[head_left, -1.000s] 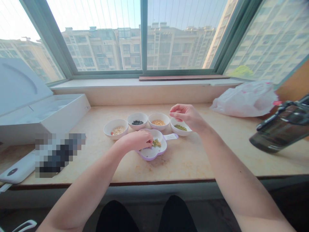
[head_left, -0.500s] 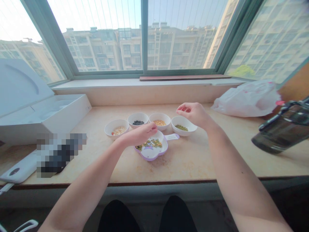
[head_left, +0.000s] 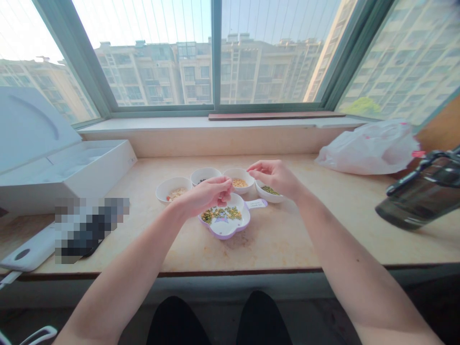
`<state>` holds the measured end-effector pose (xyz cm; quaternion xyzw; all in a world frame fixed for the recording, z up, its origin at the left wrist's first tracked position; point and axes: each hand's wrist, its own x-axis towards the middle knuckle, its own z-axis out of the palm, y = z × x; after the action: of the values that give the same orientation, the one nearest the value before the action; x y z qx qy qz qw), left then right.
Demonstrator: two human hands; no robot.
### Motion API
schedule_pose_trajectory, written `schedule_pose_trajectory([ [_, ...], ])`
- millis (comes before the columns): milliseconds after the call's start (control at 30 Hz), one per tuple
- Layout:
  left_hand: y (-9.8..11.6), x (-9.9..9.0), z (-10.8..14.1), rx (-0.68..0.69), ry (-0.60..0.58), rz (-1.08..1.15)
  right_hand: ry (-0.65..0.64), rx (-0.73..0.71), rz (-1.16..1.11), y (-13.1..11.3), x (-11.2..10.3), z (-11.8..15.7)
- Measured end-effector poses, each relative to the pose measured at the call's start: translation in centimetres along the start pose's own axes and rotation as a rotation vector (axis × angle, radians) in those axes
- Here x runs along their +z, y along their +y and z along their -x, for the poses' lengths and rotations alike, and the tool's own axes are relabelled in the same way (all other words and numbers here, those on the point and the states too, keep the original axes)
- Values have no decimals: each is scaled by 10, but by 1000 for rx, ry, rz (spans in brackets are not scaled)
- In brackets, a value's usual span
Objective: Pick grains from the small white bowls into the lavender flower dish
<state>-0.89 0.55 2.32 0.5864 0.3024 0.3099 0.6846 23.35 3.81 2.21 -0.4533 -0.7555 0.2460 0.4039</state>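
Note:
My left hand [head_left: 209, 193] is over the back left of a white, purple-rimmed, handled dish [head_left: 230, 232], its fingertips pinched together. Green and yellow grains or beans [head_left: 224, 213] lie scattered in the dish. My right hand [head_left: 275, 177], also pinched, hovers above the bowl of green beans [head_left: 269, 190] and covers part of its rim. What either pinch holds is too small to see. Behind the dish stand a bowl of yellow kernels [head_left: 240, 183], a bowl of black beans [head_left: 203, 172] partly hidden by my left hand, and a bowl of pale pieces [head_left: 176, 192].
An open white box [head_left: 97, 167] stands at the left, with a blurred dark object [head_left: 93, 230] and a white power strip [head_left: 30, 251] in front of it. At the right are a plastic bag [head_left: 366, 148] and a dark transparent jug [head_left: 413, 201]. Windows rise behind the counter.
My right hand has moved left and slightly down, toward the yellow kernels' bowl. My left hand has risen slightly with its fingers shifted, covering more of the black beans.

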Motion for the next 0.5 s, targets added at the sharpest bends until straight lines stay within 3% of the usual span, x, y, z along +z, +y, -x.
schedule_pose_trajectory([
  [200,-6,2,-4,4,55,2,-172,57,-286,-19,34,13],
  [500,-16,3,-11,47,160,30,-41,-48,-190,-9,50,12],
])
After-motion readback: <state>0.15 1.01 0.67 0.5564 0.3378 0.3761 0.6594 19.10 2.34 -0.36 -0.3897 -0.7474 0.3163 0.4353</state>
